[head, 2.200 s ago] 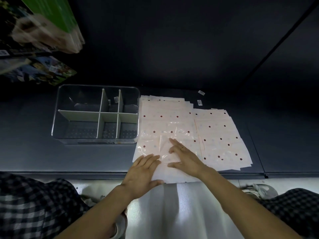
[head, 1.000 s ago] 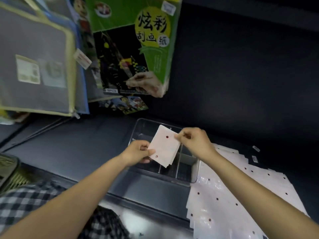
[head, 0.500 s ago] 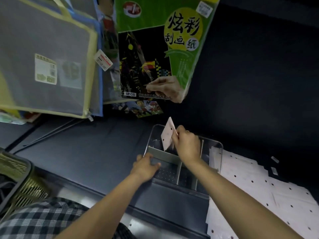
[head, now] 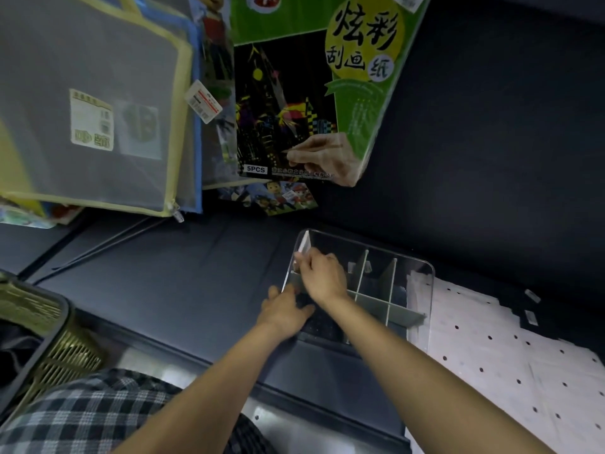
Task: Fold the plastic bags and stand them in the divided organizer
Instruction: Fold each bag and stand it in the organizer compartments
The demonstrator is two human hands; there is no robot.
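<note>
A clear organizer (head: 422,303) with white dividers sits on the dark shelf. My right hand (head: 322,275) reaches into its far left compartment and pinches a folded white dotted bag (head: 302,249), which stands upright against the left wall. Fingers curled over the near left rim, my left hand (head: 283,314) holds the organizer in place. To the right of the organizer lies a flat stack of white bags (head: 510,362) with dark dots.
Mesh zip pouches (head: 95,106) and a green scratch-paper pack (head: 314,86) hang above the shelf at the back left. A wire basket (head: 39,342) stands at the lower left. Two small labels (head: 532,306) lie beyond the stack of bags.
My right hand has lowered the folded bag into the far left compartment. The bag was above the rim half a second ago. My left hand stays at the organizer's near left edge.
</note>
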